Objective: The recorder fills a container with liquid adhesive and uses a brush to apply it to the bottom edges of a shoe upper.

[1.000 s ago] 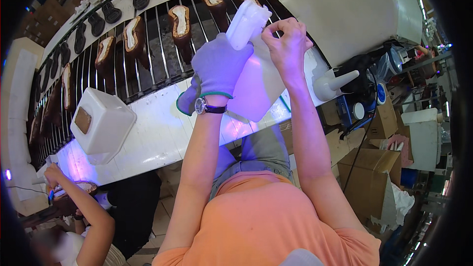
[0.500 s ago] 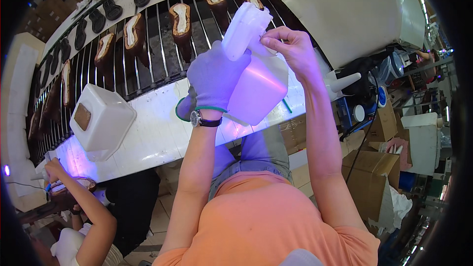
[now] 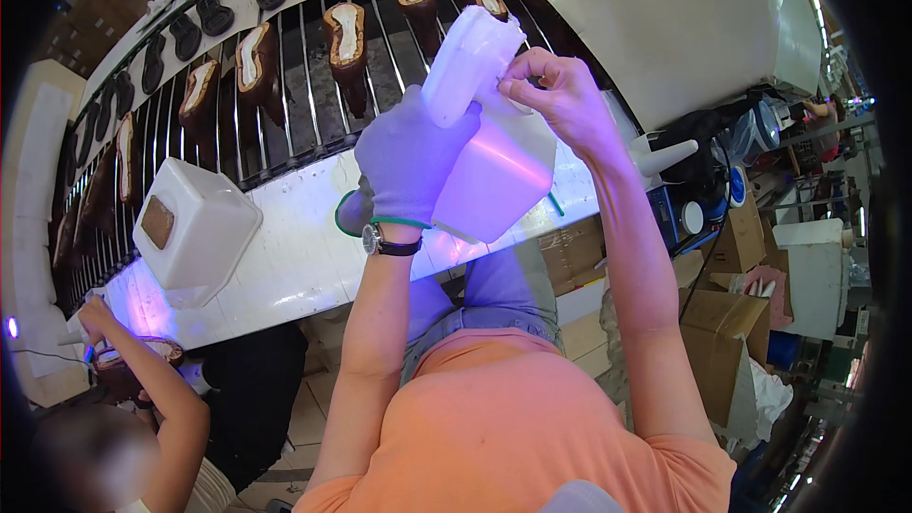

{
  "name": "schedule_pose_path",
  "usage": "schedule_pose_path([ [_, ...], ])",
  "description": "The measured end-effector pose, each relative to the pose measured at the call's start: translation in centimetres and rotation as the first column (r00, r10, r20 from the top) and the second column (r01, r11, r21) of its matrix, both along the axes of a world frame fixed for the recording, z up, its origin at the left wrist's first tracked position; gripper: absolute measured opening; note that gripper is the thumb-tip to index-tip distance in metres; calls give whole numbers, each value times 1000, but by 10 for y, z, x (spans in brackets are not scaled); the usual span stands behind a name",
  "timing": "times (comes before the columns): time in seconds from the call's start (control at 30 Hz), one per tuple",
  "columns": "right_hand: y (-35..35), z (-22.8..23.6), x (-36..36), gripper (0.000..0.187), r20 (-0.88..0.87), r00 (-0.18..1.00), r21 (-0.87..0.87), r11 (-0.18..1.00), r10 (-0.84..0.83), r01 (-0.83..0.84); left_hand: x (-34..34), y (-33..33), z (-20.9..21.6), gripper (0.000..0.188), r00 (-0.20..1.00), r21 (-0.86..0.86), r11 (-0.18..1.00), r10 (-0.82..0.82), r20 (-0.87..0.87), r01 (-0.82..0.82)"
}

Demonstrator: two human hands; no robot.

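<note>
Gloved left hand (image 3: pixel 413 157) wraps its grip round a white plastic jug (image 3: pixel 484 147) at upper centre; bare right hand (image 3: pixel 560 95) pinches tight at its neck, cap hidden. Below lies the glossy white bench (image 3: pixel 304 256); brown shoes (image 3: pixel 347 38) ride steel rods above.

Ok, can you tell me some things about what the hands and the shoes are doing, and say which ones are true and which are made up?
1. The left hand wears a glove. True.
2. The right hand wears a glove too. False: it is bare.
3. Both hands are on the white plastic jug. True: the left grips its upper part, the right pinches near the top.
4. The shoes lie on a solid wooden table. False: they lie on a rack of metal bars.
5. A watch sits on the right wrist. False: it is on the left wrist.
</note>
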State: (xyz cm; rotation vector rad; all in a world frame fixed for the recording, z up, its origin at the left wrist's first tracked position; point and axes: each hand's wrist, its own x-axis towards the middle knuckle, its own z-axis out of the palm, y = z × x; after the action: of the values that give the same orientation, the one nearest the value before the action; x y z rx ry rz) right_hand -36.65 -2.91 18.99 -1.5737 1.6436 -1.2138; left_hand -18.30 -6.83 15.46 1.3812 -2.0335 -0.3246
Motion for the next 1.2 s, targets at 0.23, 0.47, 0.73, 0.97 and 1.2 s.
schedule_pose_path([
  [0.23,0,10,7,17,-45,998,180,983,35,-27,7,2,-3,64,998,116,993,29,61,-36],
  [0.47,20,-11,15,17,72,993,58,993,98,-102,23,16,-12,58,999,147,988,35,19,-38],
  [0.73,42,-10,61,14,-129,986,17,995,103,-102,53,26,-57,42,959,-4,1000,-12,-284,12],
  [0.97,45,-18,68,18,-104,990,92,992,92,-83,56,31,-66,42,940,140,990,16,-341,33],
  [1.2,47,-14,72,16,-190,974,69,992,120,-109,55,31,-71,40,928,140,990,27,-372,27],
])
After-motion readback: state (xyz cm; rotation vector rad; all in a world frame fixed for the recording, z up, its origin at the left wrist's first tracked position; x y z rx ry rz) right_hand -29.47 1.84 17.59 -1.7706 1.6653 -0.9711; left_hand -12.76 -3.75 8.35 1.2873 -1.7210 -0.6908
